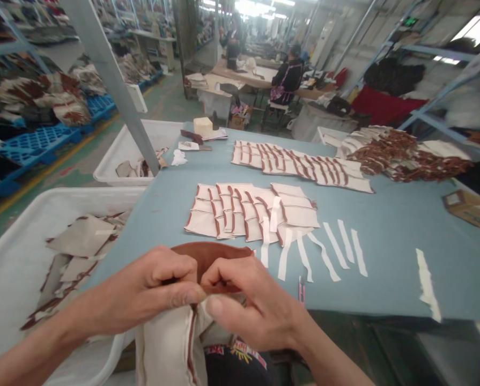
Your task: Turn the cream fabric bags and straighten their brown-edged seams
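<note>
My left hand and my right hand meet at the front edge of the table, thumbs almost touching. Between them they pinch a cream fabric piece with a brown seam, which hangs down toward my lap. A brown panel of the same piece shows behind my fingers. Just beyond lie overlapping cream pieces with brown edging. White strips are spread beside and partly over them. To the right of my right hand, small pink thread snips rest near the table edge.
On the blue-green table, a second row of cream pieces lies farther back. A brown and cream heap and a cardboard box are at right. White bins with fabric stand left, by a metal post. A person sits beyond.
</note>
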Motion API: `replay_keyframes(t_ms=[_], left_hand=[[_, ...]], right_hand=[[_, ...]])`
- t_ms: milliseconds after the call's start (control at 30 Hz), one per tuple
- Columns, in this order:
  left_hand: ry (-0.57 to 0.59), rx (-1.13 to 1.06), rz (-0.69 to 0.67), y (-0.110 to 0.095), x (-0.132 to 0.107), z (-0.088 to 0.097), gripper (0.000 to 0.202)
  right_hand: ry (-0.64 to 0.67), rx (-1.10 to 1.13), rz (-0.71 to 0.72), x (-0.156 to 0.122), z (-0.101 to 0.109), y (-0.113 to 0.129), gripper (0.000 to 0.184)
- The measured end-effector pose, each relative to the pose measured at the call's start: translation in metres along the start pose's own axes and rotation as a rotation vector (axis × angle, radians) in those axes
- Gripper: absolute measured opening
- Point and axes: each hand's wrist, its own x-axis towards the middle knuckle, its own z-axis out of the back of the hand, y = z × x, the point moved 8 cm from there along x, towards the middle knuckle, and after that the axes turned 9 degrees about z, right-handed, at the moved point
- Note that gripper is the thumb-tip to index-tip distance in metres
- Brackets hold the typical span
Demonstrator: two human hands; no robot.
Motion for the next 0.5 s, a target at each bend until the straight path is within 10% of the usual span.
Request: replay_keyframes(t_ms=[267, 500], left_hand=[[0.011, -0.178, 0.104, 0.021, 0.0, -0.005, 0.052], [-0.111, 0.393, -0.099, -0.026, -0.019, -0.003, 0.034]], right_hand=[[-0.011, -0.069, 0.165, 0.002, -0.003, 0.008, 0.02], [0.095, -0.522, 0.353, -0.01, -0.014, 0.028, 0.031]])
